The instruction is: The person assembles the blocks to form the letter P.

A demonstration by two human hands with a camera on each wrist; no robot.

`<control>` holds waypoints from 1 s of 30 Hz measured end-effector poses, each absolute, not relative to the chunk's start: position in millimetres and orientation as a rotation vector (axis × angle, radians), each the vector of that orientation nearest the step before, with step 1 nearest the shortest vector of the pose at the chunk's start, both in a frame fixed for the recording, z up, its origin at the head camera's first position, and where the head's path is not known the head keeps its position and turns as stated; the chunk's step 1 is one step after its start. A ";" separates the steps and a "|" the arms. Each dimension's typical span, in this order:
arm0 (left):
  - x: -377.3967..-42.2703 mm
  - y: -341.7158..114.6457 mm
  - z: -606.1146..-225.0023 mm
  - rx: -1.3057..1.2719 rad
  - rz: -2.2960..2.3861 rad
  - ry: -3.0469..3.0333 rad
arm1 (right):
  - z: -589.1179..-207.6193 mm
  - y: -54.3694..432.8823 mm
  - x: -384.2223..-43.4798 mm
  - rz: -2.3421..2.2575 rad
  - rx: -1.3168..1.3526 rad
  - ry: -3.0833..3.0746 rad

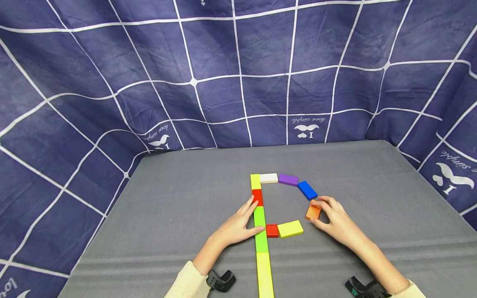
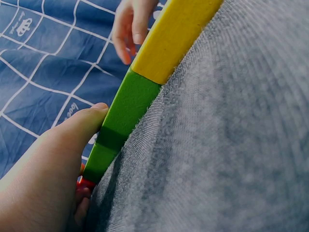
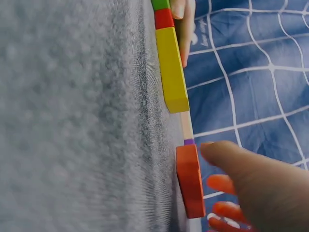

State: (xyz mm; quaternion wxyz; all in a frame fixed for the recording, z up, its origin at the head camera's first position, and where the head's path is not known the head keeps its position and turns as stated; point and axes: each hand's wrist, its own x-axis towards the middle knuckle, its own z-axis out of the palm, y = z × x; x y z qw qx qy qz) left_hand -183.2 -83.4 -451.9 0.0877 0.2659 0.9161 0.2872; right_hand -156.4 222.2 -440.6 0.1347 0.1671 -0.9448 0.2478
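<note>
My left hand lies along a straight column of blocks, fingertips at the red block and thumb on the green block. Its fingers are fairly straight. Over the orange block hovers my right hand, thumb and loosely bent fingers spread around the block's ends. In the right wrist view, a thin gap shows between the thumb and the orange block. Next to that block, the blue block slants toward the purple block.
A white block joins the purple one to the column's yellow top block. Lower down, a small red block and a yellow block branch rightward. A long yellow stretch runs toward me. Blue gridded cloth surrounds the grey tabletop.
</note>
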 end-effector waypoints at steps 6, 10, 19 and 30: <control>-183.7 -84.0 -451.8 0.803 0.860 2.735 | -448.8 222.7 -154.9 0.746 0.463 -2.744; -183.4 -84.1 -451.4 0.802 0.864 2.734 | -450.5 216.9 -153.8 0.752 0.470 -2.735; -184.0 -83.7 -451.3 0.799 0.854 2.736 | -439.5 215.1 -161.9 0.836 0.376 -2.737; -183.4 -83.7 -452.4 0.802 0.849 2.738 | -440.5 221.6 -200.0 0.995 0.214 -2.777</control>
